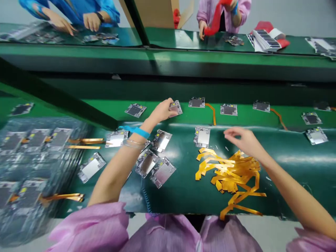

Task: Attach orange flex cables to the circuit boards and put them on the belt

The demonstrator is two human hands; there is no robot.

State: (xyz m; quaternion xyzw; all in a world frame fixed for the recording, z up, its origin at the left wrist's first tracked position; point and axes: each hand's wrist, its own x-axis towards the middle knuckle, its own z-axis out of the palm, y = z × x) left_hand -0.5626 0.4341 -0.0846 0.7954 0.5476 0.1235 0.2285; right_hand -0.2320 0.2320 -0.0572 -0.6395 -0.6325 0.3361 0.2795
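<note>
My left hand, with a blue strap on its wrist, grips a small circuit board over the bright green belt. My right hand hovers above the dark green table, fingers loosely stretched and thumb apart, with nothing visible in them. Below it lies a tangled pile of orange flex cables. Between the hands a circuit board with a silver plate rests flat on the table. Several more boards lie beside my left forearm, among them a silver-plated board.
Along the belt sit several boards, some with an orange cable attached. Blurred clear plastic trays of boards stand at left. A dark green post slants across the left side. Two co-workers handle things at the far bench.
</note>
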